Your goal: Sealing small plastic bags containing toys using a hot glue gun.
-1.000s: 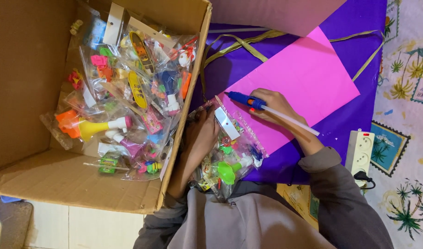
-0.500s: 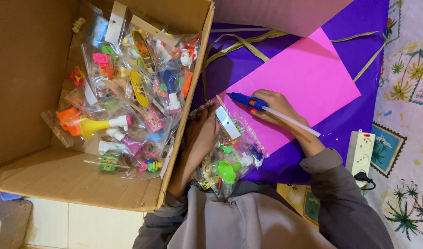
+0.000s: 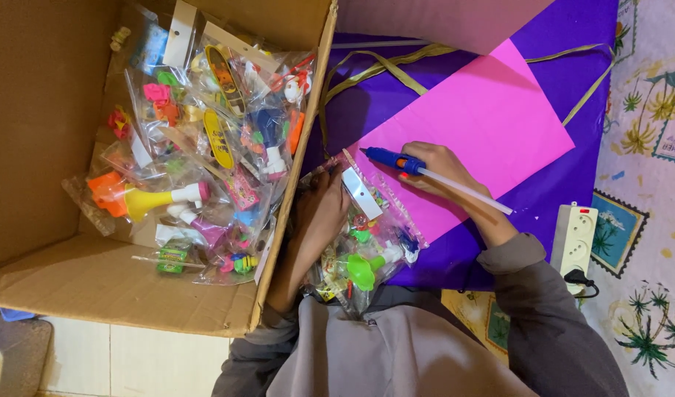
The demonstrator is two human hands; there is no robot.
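Observation:
My right hand (image 3: 442, 170) grips a blue glue gun (image 3: 387, 158) with a white glue stick (image 3: 470, 192) sticking out of its back. The nozzle points at the white header card (image 3: 361, 192) of a clear toy packet (image 3: 363, 254). My left hand (image 3: 319, 215) holds that packet by its upper end, next to the box wall. The packet holds small coloured toys, among them a green trumpet, and lies partly on a pink paper sheet (image 3: 492, 121). Under the sheet is a purple cloth (image 3: 565, 66).
A large open cardboard box (image 3: 50, 132) at the left holds several clear packets of plastic toys (image 3: 205, 162). A white power strip (image 3: 573, 239) with a plugged cable lies at the right on a patterned mat (image 3: 646, 184). Olive ribbons (image 3: 381, 66) cross the purple cloth.

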